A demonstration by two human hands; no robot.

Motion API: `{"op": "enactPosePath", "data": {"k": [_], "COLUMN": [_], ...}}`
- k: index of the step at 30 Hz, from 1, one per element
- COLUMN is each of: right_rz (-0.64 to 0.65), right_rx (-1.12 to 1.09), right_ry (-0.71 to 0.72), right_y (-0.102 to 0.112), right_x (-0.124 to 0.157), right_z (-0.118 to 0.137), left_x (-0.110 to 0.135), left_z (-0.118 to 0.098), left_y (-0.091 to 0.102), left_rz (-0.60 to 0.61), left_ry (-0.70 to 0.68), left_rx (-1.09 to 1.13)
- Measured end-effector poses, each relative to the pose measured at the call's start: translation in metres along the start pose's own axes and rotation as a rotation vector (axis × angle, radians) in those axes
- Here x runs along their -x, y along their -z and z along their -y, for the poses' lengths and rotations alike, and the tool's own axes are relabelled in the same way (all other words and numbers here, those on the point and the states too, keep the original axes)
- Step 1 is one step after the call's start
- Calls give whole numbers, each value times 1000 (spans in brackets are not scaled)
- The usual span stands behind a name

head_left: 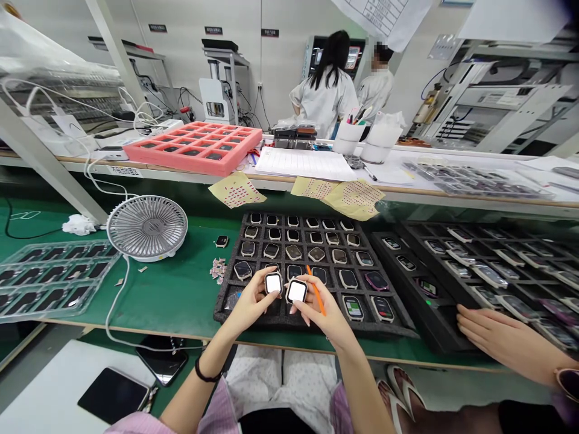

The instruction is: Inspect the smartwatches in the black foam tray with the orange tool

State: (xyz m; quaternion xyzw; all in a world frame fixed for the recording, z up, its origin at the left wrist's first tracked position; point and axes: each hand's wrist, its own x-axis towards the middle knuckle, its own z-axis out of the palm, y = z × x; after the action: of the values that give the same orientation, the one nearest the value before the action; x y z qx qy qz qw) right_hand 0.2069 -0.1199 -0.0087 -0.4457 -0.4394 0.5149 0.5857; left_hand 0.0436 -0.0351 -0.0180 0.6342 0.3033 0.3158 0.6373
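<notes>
My left hand (250, 304) pinches a small square smartwatch body (273, 282) with a lit white screen. Beside it, my right hand (322, 313) holds a second watch body (297, 291), also glowing white, and keeps an orange pen (315, 290) between its fingers. Both hands hover over the near edge of a black foam tray (226, 288) whose cells hold several watch bodies with dark screens.
Another person's hand (502, 337) rests on a black tray (434, 328) at the right. A small white fan (147, 227), clear plastic trays (49, 277), a loose watch (221, 241) and two phones (113, 395) lie left. A pink tray (194, 144) sits on the shelf; two people stand behind.
</notes>
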Motion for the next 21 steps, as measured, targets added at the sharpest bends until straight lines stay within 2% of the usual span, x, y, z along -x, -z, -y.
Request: {"op": "enactPosePath", "data": {"k": [6, 15, 21], "right_rz": [-58, -120, -64], "right_rx": [46, 70, 46], "right_ry": [-38, -60, -40], "right_y": [-3, -7, -5], "right_x": [1, -1, -1], "right_z": [4, 2, 4], "left_x": [-2, 0, -1], "left_z": [4, -6, -2], "left_y": [1, -1, 1], "left_rz": [-53, -98, -49], "left_ry": [-6, 48, 10], "left_rx": [-2, -35, -17]}}
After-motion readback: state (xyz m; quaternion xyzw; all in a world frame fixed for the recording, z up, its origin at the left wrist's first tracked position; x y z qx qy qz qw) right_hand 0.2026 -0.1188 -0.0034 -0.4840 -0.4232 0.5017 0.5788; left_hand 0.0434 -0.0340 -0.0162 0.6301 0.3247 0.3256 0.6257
